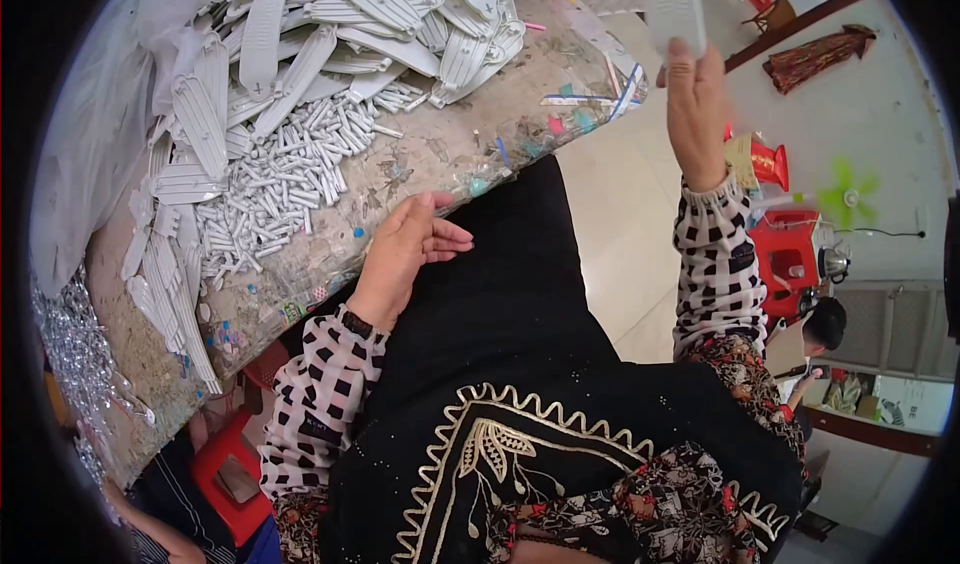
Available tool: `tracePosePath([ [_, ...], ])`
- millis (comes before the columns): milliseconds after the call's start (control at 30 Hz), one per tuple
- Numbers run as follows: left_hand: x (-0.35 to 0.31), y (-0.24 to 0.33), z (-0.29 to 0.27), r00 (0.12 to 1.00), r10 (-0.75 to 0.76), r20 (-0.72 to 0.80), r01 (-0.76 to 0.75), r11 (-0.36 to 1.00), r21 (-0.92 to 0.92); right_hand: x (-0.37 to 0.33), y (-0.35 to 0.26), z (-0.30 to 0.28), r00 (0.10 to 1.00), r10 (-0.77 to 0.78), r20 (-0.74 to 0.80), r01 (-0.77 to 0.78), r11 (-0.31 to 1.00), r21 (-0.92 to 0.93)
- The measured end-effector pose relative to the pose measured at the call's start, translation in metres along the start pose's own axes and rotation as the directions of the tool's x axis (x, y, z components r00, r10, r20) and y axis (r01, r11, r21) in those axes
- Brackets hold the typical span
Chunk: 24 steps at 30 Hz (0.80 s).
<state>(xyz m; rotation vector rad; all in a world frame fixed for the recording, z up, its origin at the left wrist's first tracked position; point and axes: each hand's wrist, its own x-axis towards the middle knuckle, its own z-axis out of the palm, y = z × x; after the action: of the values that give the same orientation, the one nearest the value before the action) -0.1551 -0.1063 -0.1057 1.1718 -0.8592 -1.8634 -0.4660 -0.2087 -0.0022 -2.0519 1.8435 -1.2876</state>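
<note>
My right hand (697, 114) is raised at the upper right, its thumb and fingers closed on the lower end of a long flat white plastic piece (674, 9). That piece stands upright and runs out of the view at the top. Over my lap, close to the table's edge, my left hand (400, 254) holds nothing, its thumb apart from loosely bent fingers. Beyond it on the table lies a heap of small whitish-grey pegs (290, 179). Behind these a large pile of similar white ribbed plastic pieces (370, 24) spreads out.
The worn table (400, 169) has a curved edge before me. Silver tinsel (85, 364) hangs at the left beside clear plastic sheeting (105, 134). A red stool (225, 474) and another person's arm (150, 524) show below. Farther right are a green fan (848, 199) and a person (825, 326).
</note>
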Motion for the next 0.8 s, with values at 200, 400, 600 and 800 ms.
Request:
tracePosePath([
  [200, 0.005, 0.003, 0.008, 1.0, -0.01, 0.023, 0.01, 1.0, 0.005, -0.012, 0.087, 0.038, 0.736, -0.673, -0.07, 0.549, 0.654, -0.52],
  [400, -0.004, 0.0, 0.001, 1.0, 0.006, 0.002, -0.006, 1.0, 0.024, -0.011, -0.015, 0.015, 0.953, -0.123, -0.277, 0.18, 0.966, 0.188],
  [600, -0.001, -0.004, -0.005, 0.999, -0.02, 0.035, 0.02, 1.0, -0.011, -0.003, 0.002, 0.023, 0.986, 0.014, 0.166, 0.034, 0.958, -0.285],
  [800, -0.002, 0.001, 0.003, 0.998, -0.014, 0.056, 0.012, 0.999, 0.035, -0.031, 0.064, 0.038, 0.943, 0.004, 0.332, 0.163, 0.865, -0.474],
])
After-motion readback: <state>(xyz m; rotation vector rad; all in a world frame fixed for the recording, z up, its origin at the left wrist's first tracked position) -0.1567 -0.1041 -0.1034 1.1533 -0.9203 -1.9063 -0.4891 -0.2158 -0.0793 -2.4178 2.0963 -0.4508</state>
